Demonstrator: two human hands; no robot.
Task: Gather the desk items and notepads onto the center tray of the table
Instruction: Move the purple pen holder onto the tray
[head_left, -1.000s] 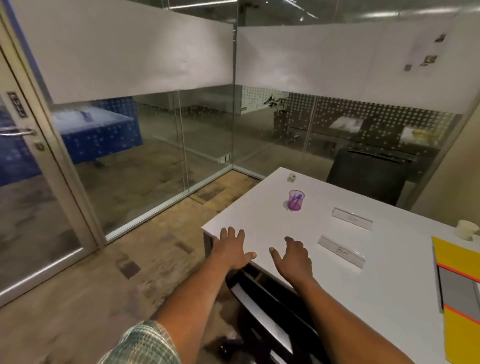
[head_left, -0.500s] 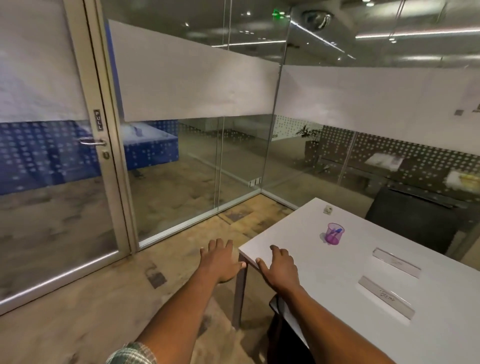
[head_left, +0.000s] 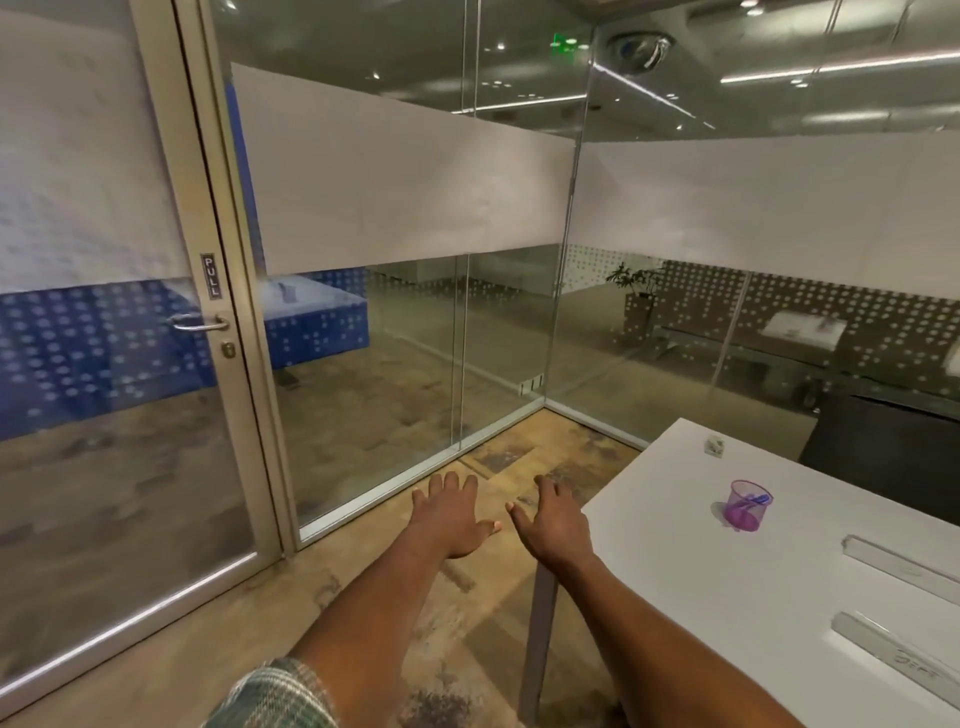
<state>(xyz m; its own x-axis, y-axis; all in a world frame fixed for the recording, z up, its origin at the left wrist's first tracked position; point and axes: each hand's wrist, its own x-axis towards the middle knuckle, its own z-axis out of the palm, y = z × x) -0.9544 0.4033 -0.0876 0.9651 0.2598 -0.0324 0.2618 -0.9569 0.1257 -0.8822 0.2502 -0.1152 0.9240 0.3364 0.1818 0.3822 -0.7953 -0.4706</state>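
Head view: looking down over a white rectangular table (head_left: 737, 582) beside a glass wall and a glass door (head_left: 104, 364) bearing a PULL plate.
Left hand (head_left: 449, 517): reaching forward over the brown floor, palm down, fingers spread wide, gripping nothing.
Right hand (head_left: 553, 522): stretching out just beside the table's near corner, palm down, fingers spread and empty.
Sleeve: a green plaid cuff (head_left: 275, 693) is showing on the left arm.
Desk items: a small purple translucent plastic cup (head_left: 748, 505) holding a blue thing is standing on the table, apart from both hands; a small white cube (head_left: 715, 445) is sitting near the far edge; two clear flat strips (head_left: 901, 569) (head_left: 893, 652) are lying toward the right.
Tray: lying outside this view.
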